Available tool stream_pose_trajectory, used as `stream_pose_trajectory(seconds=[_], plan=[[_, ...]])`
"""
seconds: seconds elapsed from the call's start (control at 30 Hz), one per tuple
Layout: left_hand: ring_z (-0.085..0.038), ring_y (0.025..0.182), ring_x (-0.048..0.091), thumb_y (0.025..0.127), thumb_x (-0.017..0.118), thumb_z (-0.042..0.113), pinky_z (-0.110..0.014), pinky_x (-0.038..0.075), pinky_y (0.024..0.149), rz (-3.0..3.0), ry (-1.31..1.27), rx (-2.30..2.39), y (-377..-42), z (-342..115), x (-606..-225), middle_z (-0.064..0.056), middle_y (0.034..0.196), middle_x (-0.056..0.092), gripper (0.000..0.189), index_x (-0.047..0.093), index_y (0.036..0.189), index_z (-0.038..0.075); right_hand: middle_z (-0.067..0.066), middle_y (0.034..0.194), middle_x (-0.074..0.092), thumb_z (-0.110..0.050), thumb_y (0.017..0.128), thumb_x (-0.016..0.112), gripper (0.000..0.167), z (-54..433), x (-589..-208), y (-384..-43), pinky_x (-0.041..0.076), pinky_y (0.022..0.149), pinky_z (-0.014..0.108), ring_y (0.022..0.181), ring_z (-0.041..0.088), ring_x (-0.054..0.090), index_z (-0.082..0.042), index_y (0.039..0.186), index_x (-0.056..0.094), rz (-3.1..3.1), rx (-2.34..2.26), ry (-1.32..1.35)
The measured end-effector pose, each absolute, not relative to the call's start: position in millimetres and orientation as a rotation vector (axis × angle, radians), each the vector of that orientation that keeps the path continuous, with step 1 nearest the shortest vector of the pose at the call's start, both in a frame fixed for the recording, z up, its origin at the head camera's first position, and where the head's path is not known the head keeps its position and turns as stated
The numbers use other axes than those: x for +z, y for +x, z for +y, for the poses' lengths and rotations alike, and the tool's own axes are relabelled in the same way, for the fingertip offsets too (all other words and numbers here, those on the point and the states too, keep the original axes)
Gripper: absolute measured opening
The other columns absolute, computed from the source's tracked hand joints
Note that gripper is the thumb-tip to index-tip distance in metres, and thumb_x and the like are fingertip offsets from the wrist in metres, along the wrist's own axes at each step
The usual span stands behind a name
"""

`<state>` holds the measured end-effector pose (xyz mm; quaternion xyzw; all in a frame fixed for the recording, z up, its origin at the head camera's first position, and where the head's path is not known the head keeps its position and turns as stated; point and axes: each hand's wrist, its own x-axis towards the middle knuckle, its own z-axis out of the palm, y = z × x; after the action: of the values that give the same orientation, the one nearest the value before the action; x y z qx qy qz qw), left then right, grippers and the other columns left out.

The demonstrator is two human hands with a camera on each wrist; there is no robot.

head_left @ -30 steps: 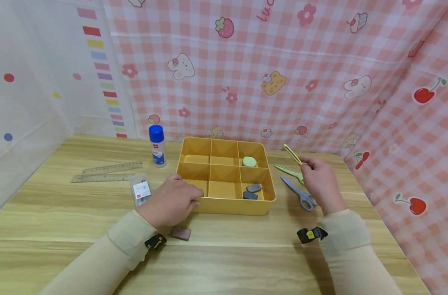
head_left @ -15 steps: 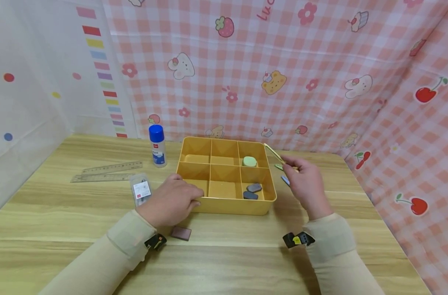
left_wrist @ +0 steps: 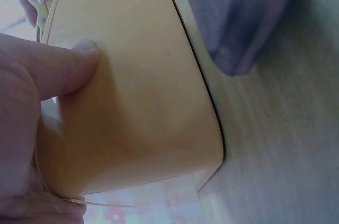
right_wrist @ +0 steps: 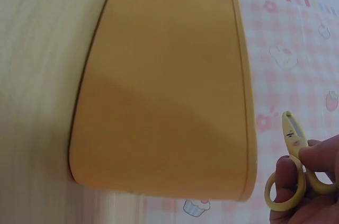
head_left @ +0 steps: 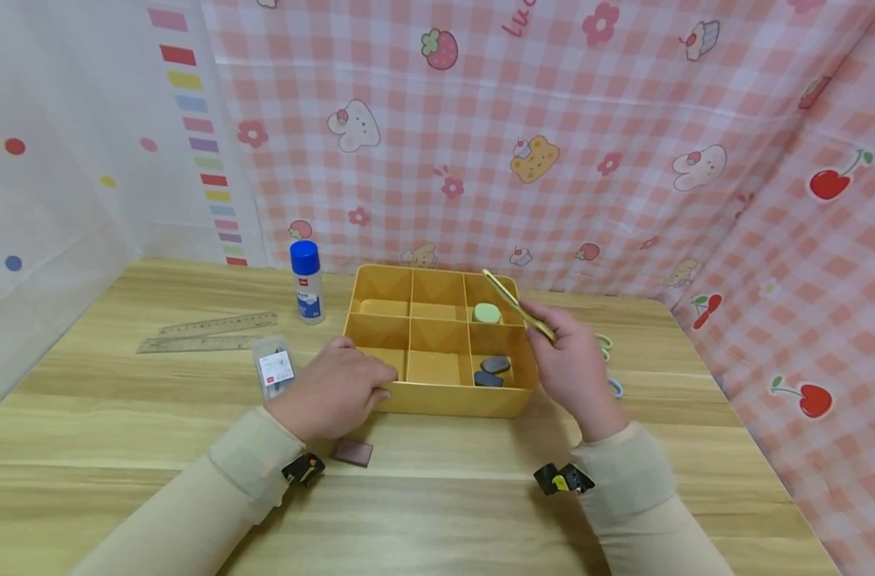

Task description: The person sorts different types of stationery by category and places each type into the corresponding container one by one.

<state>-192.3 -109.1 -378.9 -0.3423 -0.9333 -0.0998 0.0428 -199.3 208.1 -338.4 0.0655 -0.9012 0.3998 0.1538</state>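
My left hand (head_left: 337, 390) grips the near left wall of the yellow six-compartment organizer box (head_left: 452, 402); in the left wrist view its thumb lies along the outer wall. Yellow scissors (head_left: 518, 304) with rounded tips are pinched by the handles in my right hand (head_left: 570, 366), over the box's right side; the right wrist view shows the scissors (right_wrist: 292, 136) clearly. Inside the box, a pale green rounded piece (head_left: 487, 313) lies in the back right compartment. Two dark grey eraser-like blocks (head_left: 493, 366) are in the front right one.
A blue-capped glue bottle (head_left: 308, 284) stands left of the box. Two clear rulers (head_left: 200, 344) and a small clear labelled pack (head_left: 274, 364) lie further left. A brownish block (head_left: 353, 453) is in front. Green handles (head_left: 605, 346) and blue handles (head_left: 616, 388) show behind my right hand.
My right hand has carried the yellow scissors leftward, from above the green and blue scissors to over the box's right side. My left hand stays on the box.
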Motion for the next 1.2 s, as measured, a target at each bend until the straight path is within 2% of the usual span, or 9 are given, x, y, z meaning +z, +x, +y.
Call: stream_pose_trajectory(seconds=[0.17,0.23,0.37,0.47,0.63,0.83,1.0,1.1,1.2], plan=[[-0.005,0.07,0.054,0.104,0.067,0.029,-0.041,0.039,0.095,-2.87,-1.043,-0.296,-192.2,-108.1,-377.1,0.019,0.069,0.055,0.021,0.059,0.084,0.027,0.015,0.131,0.073,-0.005,0.102,0.066,0.029,199.7,-340.5,-195.8,0.042,0.051,0.021,0.06,0.01,0.052,-0.013,0.129,0.074,-2.605,1.14,0.231],[-0.005,0.07,0.054,0.104,0.067,0.029,-0.041,0.039,0.095,-2.876,-1.042,-0.292,-191.9,-107.9,-376.4,0.018,0.069,0.056,0.021,0.059,0.084,0.027,0.015,0.125,0.075,-0.007,0.101,0.068,0.026,196.7,-341.7,-194.8,0.043,0.053,0.022,0.061,0.011,0.054,-0.012,0.126,0.075,-2.617,1.116,0.247],[-0.005,0.071,0.055,0.104,0.067,0.029,-0.041,0.04,0.095,-2.877,-1.04,-0.294,-191.6,-107.6,-375.3,0.018,0.07,0.058,0.02,0.06,0.085,0.027,0.014,0.115,0.078,-0.009,0.1,0.071,0.023,191.7,-345.6,-193.8,0.047,0.061,0.022,0.076,0.016,0.063,-0.013,0.122,0.076,-2.617,1.065,0.27],[-0.006,0.07,0.054,0.104,0.067,0.028,-0.041,0.039,0.094,-2.877,-1.037,-0.293,-191.6,-107.4,-375.0,0.018,0.07,0.058,0.021,0.059,0.084,0.027,0.013,0.11,0.078,-0.009,0.1,0.071,0.023,188.3,-349.0,-192.5,0.049,0.06,0.023,0.078,0.02,0.069,-0.013,0.122,0.074,-2.627,1.107,0.305],[-0.006,0.07,0.053,0.104,0.067,0.029,-0.04,0.039,0.093,-2.876,-1.036,-0.286,-192.1,-107.4,-376.0,0.018,0.069,0.055,0.023,0.057,0.083,0.028,0.013,0.11,0.075,-0.006,0.101,0.07,0.024,183.2,-353.6,-191.0,0.052,0.06,0.023,0.084,0.023,0.075,-0.01,0.124,0.071,-2.631,1.156,0.38],[-0.006,0.07,0.053,0.103,0.067,0.029,-0.04,0.039,0.093,-2.872,-1.038,-0.285,-192.3,-107.4,-376.2,0.018,0.069,0.056,0.022,0.058,0.083,0.028,0.012,0.112,0.077,-0.007,0.1,0.071,0.024,180.6,-355.1,-189.4,0.05,0.06,0.024,0.075,0.014,0.067,-0.011,0.123,0.072,-2.648,1.077,0.407],[-0.006,0.07,0.053,0.103,0.067,0.029,-0.041,0.039,0.093,-2.876,-1.036,-0.278,-192.1,-107.3,-376.0,0.018,0.069,0.056,0.024,0.056,0.082,0.028,0.015,0.114,0.078,-0.006,0.098,0.074,0.025,179.5,-356.0,-188.8,0.049,0.057,0.022,0.079,0.016,0.072,-0.011,0.122,0.076,-2.648,1.077,0.435],[-0.006,0.07,0.053,0.103,0.067,0.029,-0.041,0.039,0.093,-2.875,-1.038,-0.276,-191.8,-107.3,-375.7,0.018,0.069,0.056,0.024,0.056,0.082,0.028,0.015,0.116,0.078,-0.005,0.097,0.074,0.025,179.5,-356.2,-188.5,0.048,0.055,0.022,0.075,0.016,0.07,-0.01,0.122,0.076,-2.645,1.07,0.443],[-0.006,0.07,0.053,0.103,0.067,0.028,-0.041,0.039,0.093,-2.872,-1.041,-0.275,-191.3,-107.6,-375.2,0.018,0.068,0.055,0.024,0.056,0.082,0.027,0.014,0.112,0.079,-0.006,0.097,0.074,0.025,180.0,-356.4,-188.6,0.045,0.054,0.023,0.064,0.011,0.061,-0.011,0.121,0.076,-2.651,1.039,0.445]])
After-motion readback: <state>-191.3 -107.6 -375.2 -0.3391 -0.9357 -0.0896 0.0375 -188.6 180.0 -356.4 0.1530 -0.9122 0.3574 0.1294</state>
